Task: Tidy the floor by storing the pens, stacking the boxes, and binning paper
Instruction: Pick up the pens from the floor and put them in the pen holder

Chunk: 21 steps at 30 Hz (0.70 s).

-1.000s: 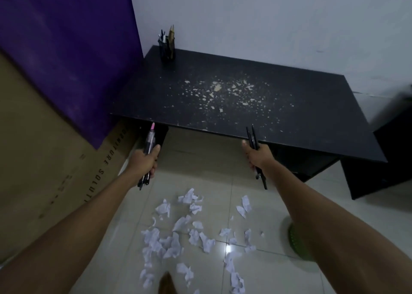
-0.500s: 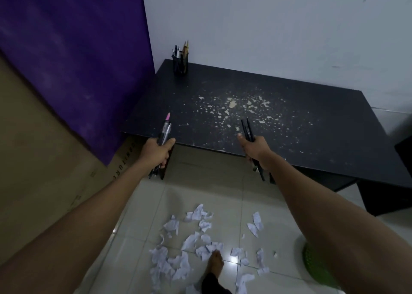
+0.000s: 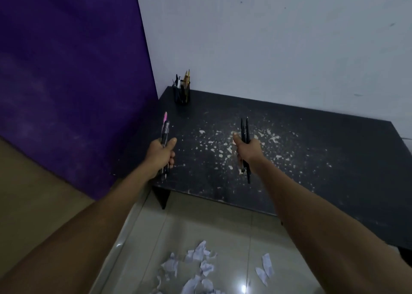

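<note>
My left hand (image 3: 161,154) grips a small bunch of pens (image 3: 165,126), one with a pink cap, pointing up over the left part of the black table (image 3: 312,160). My right hand (image 3: 247,150) grips a few black pens (image 3: 244,128), held upright above the table's middle. A black pen holder (image 3: 181,93) with several pens and pencils stands at the table's far left corner, beyond both hands. Crumpled white paper scraps (image 3: 196,264) lie on the tiled floor below and between my arms.
Pale flakes and dust (image 3: 214,144) are scattered over the tabletop. A purple panel (image 3: 73,82) stands at the left against the white wall, with a brown cardboard sheet (image 3: 33,193) leaning below it. The glossy tiled floor (image 3: 211,227) runs under the table's front edge.
Both hands have moved forward and up with their pens, from in front of the table's edge to above its top. The view has come closer to the table; less floor shows.
</note>
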Each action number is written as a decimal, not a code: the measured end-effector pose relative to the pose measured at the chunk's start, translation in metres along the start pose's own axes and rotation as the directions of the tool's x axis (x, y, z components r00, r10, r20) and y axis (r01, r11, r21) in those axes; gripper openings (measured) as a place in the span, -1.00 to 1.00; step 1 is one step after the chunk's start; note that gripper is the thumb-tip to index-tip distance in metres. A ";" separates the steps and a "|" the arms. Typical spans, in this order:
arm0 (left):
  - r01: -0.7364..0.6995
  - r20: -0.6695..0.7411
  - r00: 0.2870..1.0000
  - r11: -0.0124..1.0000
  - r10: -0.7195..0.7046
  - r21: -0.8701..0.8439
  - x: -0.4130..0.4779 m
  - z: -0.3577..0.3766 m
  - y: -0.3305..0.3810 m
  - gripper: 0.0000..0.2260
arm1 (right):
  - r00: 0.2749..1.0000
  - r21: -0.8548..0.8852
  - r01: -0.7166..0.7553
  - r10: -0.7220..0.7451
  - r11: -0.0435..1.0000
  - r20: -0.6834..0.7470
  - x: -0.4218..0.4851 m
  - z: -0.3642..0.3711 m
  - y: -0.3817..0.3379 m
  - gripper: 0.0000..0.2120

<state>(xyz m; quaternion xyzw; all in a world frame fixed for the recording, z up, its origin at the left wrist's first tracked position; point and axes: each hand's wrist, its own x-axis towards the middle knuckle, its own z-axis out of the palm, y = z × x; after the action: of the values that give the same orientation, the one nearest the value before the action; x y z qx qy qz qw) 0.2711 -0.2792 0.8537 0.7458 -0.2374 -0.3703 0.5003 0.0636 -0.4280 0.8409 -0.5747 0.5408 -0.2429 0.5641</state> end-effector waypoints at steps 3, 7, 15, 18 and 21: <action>-0.041 -0.012 0.999 0.998 0.041 -0.037 0.021 0.008 0.020 -0.79 | 1.000 0.028 0.019 -0.019 0.999 0.003 0.026 0.006 -0.013 -0.61; -0.087 -0.035 0.996 0.995 0.086 -0.039 0.057 0.010 0.048 -0.78 | 0.998 0.028 0.058 -0.059 0.998 0.025 0.063 0.022 -0.034 -0.62; -0.182 -0.013 0.983 0.983 0.182 -0.019 0.176 -0.001 0.092 -0.74 | 0.995 0.068 0.097 -0.096 0.993 -0.024 0.157 0.077 -0.074 -0.58; -0.199 -0.019 0.980 0.980 0.198 -0.031 0.232 -0.015 0.104 -0.77 | 0.994 0.078 0.091 -0.087 0.993 -0.059 0.198 0.105 -0.093 -0.58; -0.206 -0.038 0.978 0.978 0.204 -0.040 0.284 -0.031 0.112 -0.75 | 0.991 0.133 0.097 -0.084 0.986 -0.101 0.233 0.136 -0.117 -0.57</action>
<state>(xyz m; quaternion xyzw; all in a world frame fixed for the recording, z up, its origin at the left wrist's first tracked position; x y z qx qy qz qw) 0.4714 -0.5104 0.8749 0.7123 -0.2963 -0.3094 0.5560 0.2944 -0.6100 0.8373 -0.5462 0.5222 -0.3320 0.5645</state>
